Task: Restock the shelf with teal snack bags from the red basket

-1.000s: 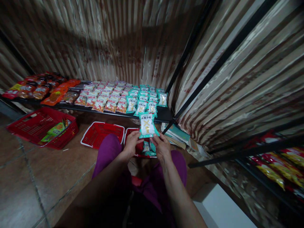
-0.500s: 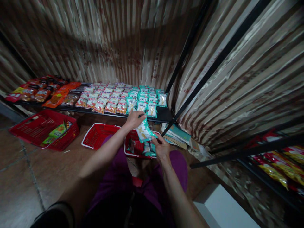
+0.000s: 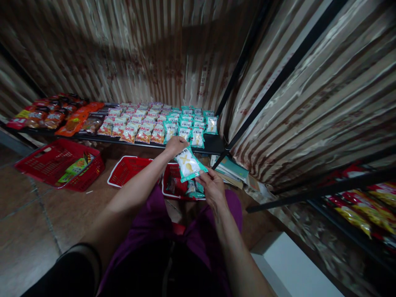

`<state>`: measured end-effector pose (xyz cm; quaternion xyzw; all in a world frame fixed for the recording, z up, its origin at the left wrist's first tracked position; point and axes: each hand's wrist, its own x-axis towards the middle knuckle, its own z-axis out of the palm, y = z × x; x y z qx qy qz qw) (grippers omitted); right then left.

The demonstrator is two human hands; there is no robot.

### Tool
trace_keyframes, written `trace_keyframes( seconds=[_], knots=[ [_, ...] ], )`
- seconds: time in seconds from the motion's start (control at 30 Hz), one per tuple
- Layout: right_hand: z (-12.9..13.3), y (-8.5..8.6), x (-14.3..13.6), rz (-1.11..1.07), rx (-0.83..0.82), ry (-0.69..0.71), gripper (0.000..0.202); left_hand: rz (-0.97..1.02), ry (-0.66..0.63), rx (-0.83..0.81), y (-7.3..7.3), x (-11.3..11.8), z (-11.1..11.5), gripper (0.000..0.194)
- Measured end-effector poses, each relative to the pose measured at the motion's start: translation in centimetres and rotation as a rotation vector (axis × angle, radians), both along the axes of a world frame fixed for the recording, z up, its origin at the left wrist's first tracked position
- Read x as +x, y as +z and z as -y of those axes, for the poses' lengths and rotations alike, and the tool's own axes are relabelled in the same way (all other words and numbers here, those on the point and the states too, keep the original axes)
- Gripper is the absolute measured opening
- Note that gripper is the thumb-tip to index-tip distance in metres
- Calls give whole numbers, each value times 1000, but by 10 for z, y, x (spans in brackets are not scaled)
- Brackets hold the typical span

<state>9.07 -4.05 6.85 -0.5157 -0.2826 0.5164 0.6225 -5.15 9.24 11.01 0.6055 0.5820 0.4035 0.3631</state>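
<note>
Between my hands is a teal-and-white snack bag (image 3: 188, 164), its printed front facing up. My left hand (image 3: 176, 145) is closed on the bag's upper left corner, and my right hand (image 3: 211, 183) pinches its lower right corner. The bag is just in front of the shelf edge, over a red basket (image 3: 168, 192) holding more teal bags (image 3: 195, 190) and a dark packet. Rows of matching teal bags (image 3: 185, 133) lie at the right end of the low black shelf (image 3: 213, 144). To their left are rows of white-and-red snack bags (image 3: 128, 133).
Farther left on the shelf lie orange packets (image 3: 72, 123) and red-brown bags (image 3: 52, 119). Two more red baskets, one near (image 3: 123, 176) and one far left (image 3: 37, 163), stand on the floor. Books (image 3: 230, 168), black posts (image 3: 244, 134) and a white box (image 3: 297, 264) are at the right.
The snack bag has been turned flatter, so more of its printed front shows. My left hand has shifted slightly up and left; both hands keep hold of the bag.
</note>
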Motion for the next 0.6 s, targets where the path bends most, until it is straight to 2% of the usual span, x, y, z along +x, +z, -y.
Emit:
trace_keyframes(
  seconds=[0.13,0.23,0.37,0.43,0.6],
  knots=[
    [3,0,-3,-4,29,-4,43,73,-54,-55,-2,4,-1,10],
    [4,-4,-2,87,62,-15,43,137,-95,-64,0,8,1,10],
    [6,-4,5,419,135,-76,46,229,-145,-42,5,12,2,6],
    [9,-2,8,622,175,-134,40,261,-152,-21,6,14,1,4],
    [15,-2,12,917,230,-254,24,317,-97,27,-4,18,-4,3]
  ],
)
